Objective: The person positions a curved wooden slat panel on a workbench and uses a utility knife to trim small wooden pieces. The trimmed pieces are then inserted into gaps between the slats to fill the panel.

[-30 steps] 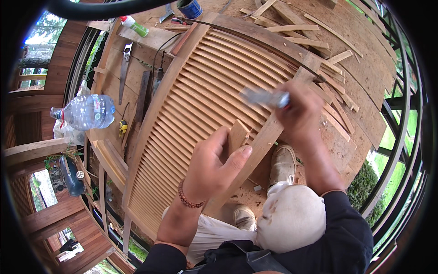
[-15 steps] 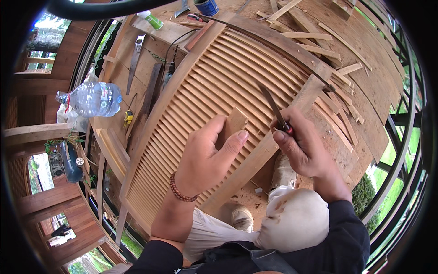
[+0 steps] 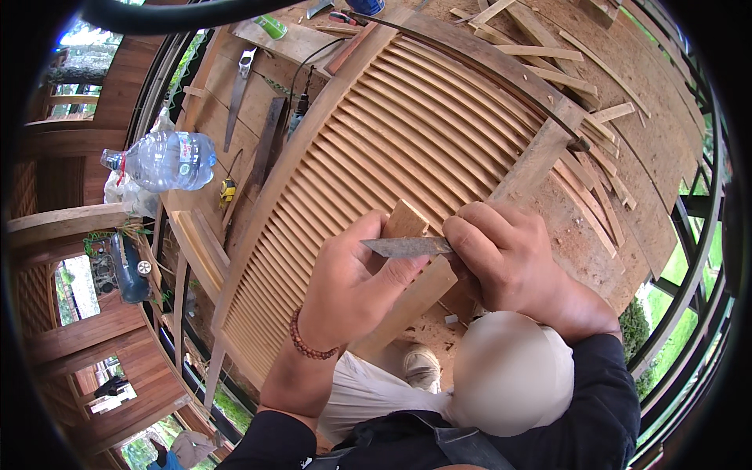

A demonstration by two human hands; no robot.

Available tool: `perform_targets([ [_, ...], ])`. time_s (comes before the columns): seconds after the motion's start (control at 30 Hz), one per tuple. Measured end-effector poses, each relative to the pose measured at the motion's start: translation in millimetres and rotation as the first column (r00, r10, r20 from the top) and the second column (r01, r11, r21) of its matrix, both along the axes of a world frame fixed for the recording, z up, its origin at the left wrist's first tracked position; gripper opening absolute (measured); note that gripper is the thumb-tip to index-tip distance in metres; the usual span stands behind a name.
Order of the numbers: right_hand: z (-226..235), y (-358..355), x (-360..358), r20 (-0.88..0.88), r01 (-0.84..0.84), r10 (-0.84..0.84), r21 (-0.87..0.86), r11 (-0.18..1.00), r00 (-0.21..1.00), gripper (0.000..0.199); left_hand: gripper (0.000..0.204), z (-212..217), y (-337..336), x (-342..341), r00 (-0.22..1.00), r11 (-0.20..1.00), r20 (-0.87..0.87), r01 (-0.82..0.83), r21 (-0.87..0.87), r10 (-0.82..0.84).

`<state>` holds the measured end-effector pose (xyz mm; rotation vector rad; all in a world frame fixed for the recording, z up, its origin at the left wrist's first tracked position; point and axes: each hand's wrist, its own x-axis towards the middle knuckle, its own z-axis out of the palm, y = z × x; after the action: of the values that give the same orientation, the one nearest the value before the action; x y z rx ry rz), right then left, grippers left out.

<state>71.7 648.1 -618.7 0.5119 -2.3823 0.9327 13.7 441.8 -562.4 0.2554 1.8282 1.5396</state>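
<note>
My left hand (image 3: 348, 270), with a beaded bracelet at the wrist, is closed round a small flat piece of wood (image 3: 405, 220), whose end sticks up between thumb and fingers. In my right hand (image 3: 505, 254) is a knife (image 3: 407, 247); the fist hides its handle. The blade lies across the wood near its upper end, pointing left, close to my left thumb. Under both hands rests a large louvered wooden panel (image 3: 376, 141), its many slats set in a frame.
Loose wood strips (image 3: 548, 59) lie at the far right. Left of the panel are a handsaw (image 3: 239, 102), a yellow tape measure (image 3: 227, 190), a power drill (image 3: 298, 117) and a big clear water bottle (image 3: 168, 160). A long metal clamp (image 3: 501, 86) crosses the panel's far end. Railings (image 3: 689, 258) stand at right.
My right hand has swung the knife from pointing up and away to lying leftward across the wood piece. My left hand keeps its hold in nearly the same place.
</note>
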Motion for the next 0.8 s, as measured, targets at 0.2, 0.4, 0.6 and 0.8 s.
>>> perform_targets([
  [0.2,0.9,-0.9,0.4,-0.025,0.022,-0.021,0.034,0.999,0.999,0.023,0.022,-0.9,-0.5,2.4,0.999,0.995,0.030,-0.013,0.097,0.010],
  [0.4,0.6,0.0,1.2,-0.034,0.028,-0.026,0.036,0.999,0.999,0.024,0.023,-1.1,2.7,3.7,1.000,0.994,0.005,-0.004,0.107,0.003],
  [0.6,-0.8,0.1,2.7,-0.031,0.020,-0.020,0.019,1.000,0.999,0.023,0.023,-0.3,4.0,4.7,1.000,0.998,-0.024,0.005,0.056,-0.004],
  [0.8,-6.1,-5.2,2.1,-0.049,0.060,-0.058,0.038,0.997,0.997,0.023,0.024,-2.7,-0.2,3.0,0.996,0.996,-0.075,0.038,-0.077,-0.044],
])
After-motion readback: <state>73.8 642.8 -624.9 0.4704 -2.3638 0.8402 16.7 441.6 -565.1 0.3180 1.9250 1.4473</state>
